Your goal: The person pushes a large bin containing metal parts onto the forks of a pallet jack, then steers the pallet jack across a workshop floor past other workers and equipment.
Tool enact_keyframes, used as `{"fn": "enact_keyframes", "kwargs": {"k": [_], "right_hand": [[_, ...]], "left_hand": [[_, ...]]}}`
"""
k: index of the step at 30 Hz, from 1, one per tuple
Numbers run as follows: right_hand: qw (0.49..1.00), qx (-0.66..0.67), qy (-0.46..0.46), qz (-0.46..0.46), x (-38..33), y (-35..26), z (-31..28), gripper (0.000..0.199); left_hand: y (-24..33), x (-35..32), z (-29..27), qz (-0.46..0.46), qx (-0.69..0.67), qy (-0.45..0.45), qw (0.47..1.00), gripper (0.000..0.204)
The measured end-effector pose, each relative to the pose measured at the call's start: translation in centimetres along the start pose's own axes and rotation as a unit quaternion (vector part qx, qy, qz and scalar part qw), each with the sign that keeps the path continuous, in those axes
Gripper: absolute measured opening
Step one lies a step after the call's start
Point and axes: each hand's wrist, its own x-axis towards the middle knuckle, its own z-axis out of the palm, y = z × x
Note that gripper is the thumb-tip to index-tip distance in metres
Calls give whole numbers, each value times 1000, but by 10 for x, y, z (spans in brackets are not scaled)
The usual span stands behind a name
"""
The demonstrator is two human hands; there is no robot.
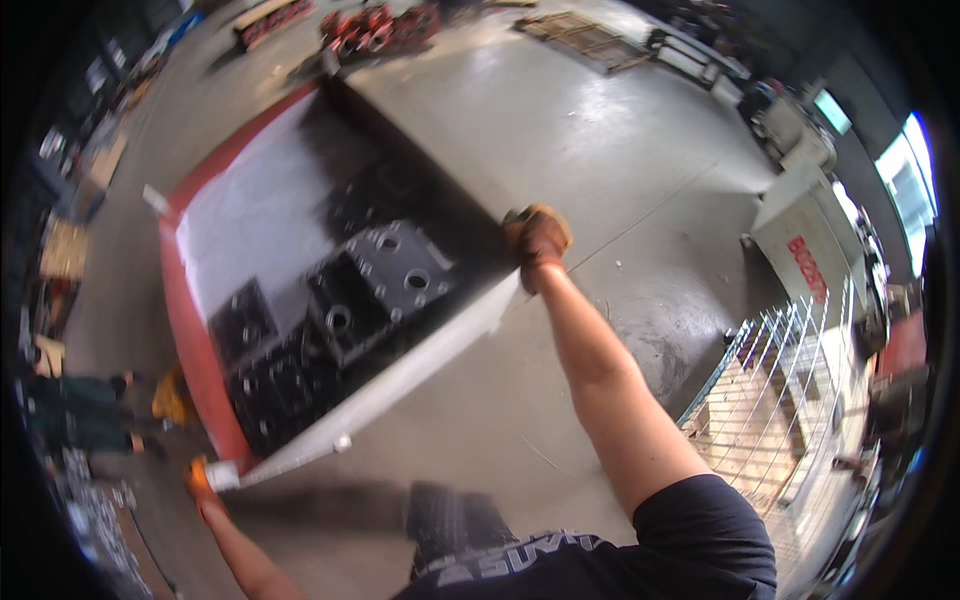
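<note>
Grey polished concrete workshop floor [560,120], seen from above and bent by the lens. On it stands a large open-topped metal bin with red outer walls and a pale lined interior [240,215], tilted in the frame; it lies in front of the person, slightly to the left. The bin holds a pile of black cast-metal blocks with round bored holes [395,275], gathered toward its near wall. To the right stands a wire-mesh cage pallet with wooden slats [770,400]. The right hand [538,238], in an orange-brown work glove, is closed over the bin's far right corner, arm outstretched. The left hand [200,480], in an orange glove, is at the bin's near left corner, beside a white corner fitting; whether its fingers are closed on the rim cannot be told.
</note>
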Motion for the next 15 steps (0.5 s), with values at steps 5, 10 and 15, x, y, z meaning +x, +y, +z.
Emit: {"fn": "enact_keyframes", "kwargs": {"k": [5, 10, 15], "right_hand": [[999, -6, 30, -26, 26, 11, -9, 30], [999, -47, 8, -14, 53, 17, -24, 34], [998, -43, 16, -37, 48, -3, -21, 33]], "left_hand": [[39, -10, 11, 62, 280, 80, 955, 30], [35, -38, 63, 26, 179, 109, 977, 25], [39, -12, 40, 31, 144, 102, 984, 24]]}}
